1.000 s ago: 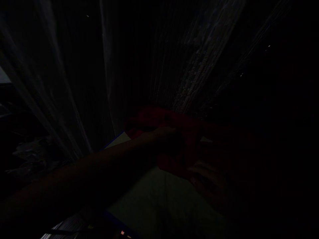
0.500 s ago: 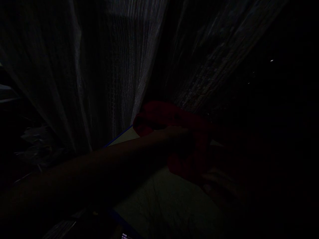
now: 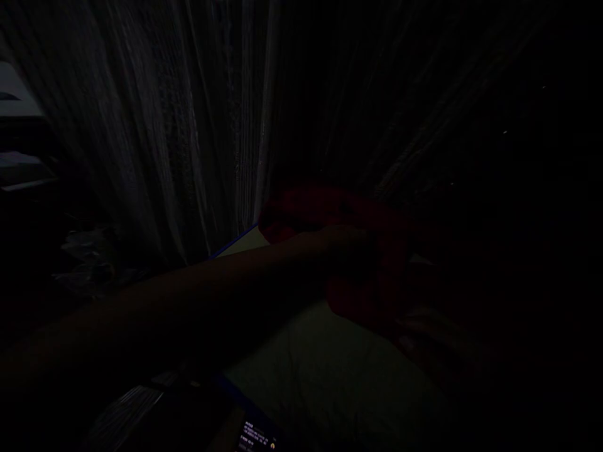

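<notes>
Very little light falls on the scene. A rumpled red cloth (image 3: 391, 263) lies over a pale surface (image 3: 330, 351) with a blue edge. From the left my forearm reaches across, and my left hand (image 3: 348, 242) rests in among the folds of the cloth; darkness hides its fingers. At the cloth's lower right border is my right hand (image 3: 424, 329), only dimly visible. Its fingertips are bent together at the red fabric, seeming to pinch it. The rest of that hand is lost in shadow.
Sheer, pleated curtain-like fabric (image 3: 188, 125) hangs behind the pale surface. Crumpled clear plastic (image 3: 89, 257) lies at the left. A lit phone screen (image 3: 257, 436) shows at the bottom edge. The right side is nearly black.
The view has shifted slightly, so the cloth and both hands appear a little farther right and higher. More of the lit screen shows. Both hands stay at the red cloth.
</notes>
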`<action>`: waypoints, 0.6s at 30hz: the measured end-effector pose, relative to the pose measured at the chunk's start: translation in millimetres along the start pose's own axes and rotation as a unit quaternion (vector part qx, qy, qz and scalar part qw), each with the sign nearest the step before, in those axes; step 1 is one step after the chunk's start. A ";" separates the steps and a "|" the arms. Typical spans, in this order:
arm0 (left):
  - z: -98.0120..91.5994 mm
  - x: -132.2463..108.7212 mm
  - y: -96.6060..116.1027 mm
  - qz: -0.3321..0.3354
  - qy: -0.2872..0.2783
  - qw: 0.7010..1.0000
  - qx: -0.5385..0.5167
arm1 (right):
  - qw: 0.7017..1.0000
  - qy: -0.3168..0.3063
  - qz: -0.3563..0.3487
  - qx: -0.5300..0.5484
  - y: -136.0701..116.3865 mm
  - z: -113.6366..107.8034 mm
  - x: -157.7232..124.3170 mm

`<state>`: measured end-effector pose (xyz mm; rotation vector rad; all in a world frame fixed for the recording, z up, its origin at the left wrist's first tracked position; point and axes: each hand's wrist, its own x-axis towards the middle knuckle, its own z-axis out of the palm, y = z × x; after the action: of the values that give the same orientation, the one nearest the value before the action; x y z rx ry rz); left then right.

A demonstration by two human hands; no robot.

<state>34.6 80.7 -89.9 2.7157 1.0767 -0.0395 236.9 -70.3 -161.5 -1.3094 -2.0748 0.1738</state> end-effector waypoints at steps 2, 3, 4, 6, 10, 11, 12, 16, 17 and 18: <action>0.5 0.5 -0.6 -0.005 0.009 1.000 0.001 | 0.999 -0.013 0.023 0.031 -4.8 -4.2 1.8; 0.9 0.7 -0.6 -0.009 0.016 1.000 0.000 | 0.998 -0.028 0.046 0.040 -7.4 -6.5 4.0; 1.6 0.8 -0.2 -0.014 0.023 1.000 -0.002 | 0.995 -0.057 0.072 0.041 -10.1 -8.8 7.5; 3.7 0.6 1.8 -0.028 0.024 0.999 -0.002 | 0.983 -0.125 0.131 0.034 -16.8 -12.9 18.8; 9.3 -1.8 7.9 -0.016 0.038 0.999 -0.008 | 0.946 -0.232 0.228 0.013 -37.7 -14.1 51.4; 10.4 -2.5 8.9 -0.001 0.047 0.999 -0.010 | 0.942 -0.231 0.242 -0.007 -43.6 -12.7 58.8; 11.2 -3.1 9.5 0.012 0.056 0.998 -0.013 | 0.947 -0.217 0.236 -0.008 -48.8 -10.6 65.0; 12.9 -3.4 7.1 0.014 0.063 0.997 -0.043 | 0.961 -0.171 0.218 0.011 -57.6 1.2 75.7; 13.4 -2.9 5.7 0.009 0.064 0.997 -0.052 | 0.961 -0.168 0.219 0.030 -56.7 4.2 75.3; 14.2 -2.1 4.2 0.006 0.066 0.996 -0.059 | 0.962 -0.165 0.210 0.053 -55.1 6.9 74.0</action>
<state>36.8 73.3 -102.7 2.6497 1.0626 0.2022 171.1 -33.3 -108.0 -1.7319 -1.9849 0.7220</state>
